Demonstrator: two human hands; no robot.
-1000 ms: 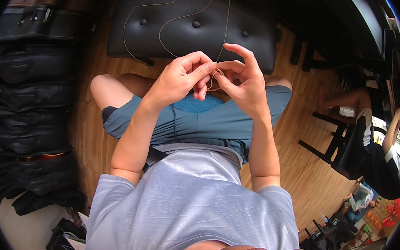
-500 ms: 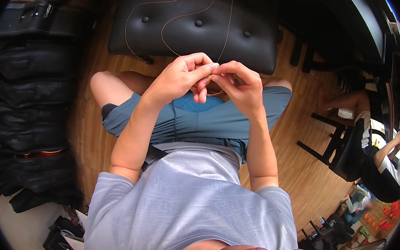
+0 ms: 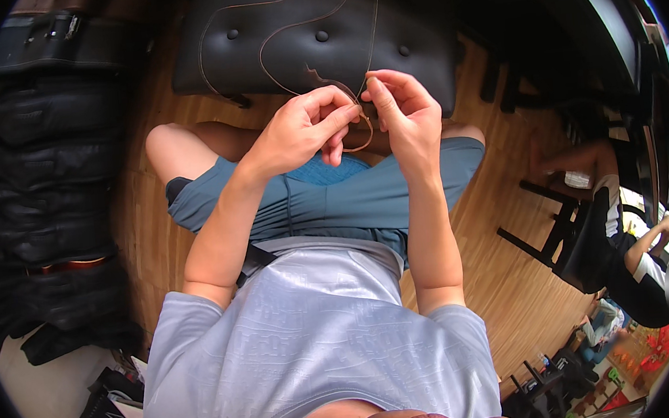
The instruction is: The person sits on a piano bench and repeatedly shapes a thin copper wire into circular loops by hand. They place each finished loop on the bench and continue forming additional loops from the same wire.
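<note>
My left hand (image 3: 296, 133) is closed in a pinch, thumb against forefinger, on a thin brown cord (image 3: 370, 133) that hangs in a small loop below the fingertips. To its right, my right hand (image 3: 405, 111) is raised a little higher, its thumb and forefinger pressed together on a fine thread. A short gap separates the two hands. A dark brown strand (image 3: 327, 79) rises above the left fingers. Long thin cords (image 3: 261, 56) trail from the hands across a black buttoned bench (image 3: 368, 51). The exact join between the fingers is too small to make out.
My crossed legs in blue shorts (image 3: 326, 202) lie beneath the hands on a wooden floor (image 3: 141, 186). Black padded cases (image 3: 44, 163) are stacked at the left. On the right, a person (image 3: 635, 278) sits by a black stool (image 3: 551, 226).
My hands were together at the fingertips. The right hand has moved up and slightly away from the left, and the brown loop and strand now show between them.
</note>
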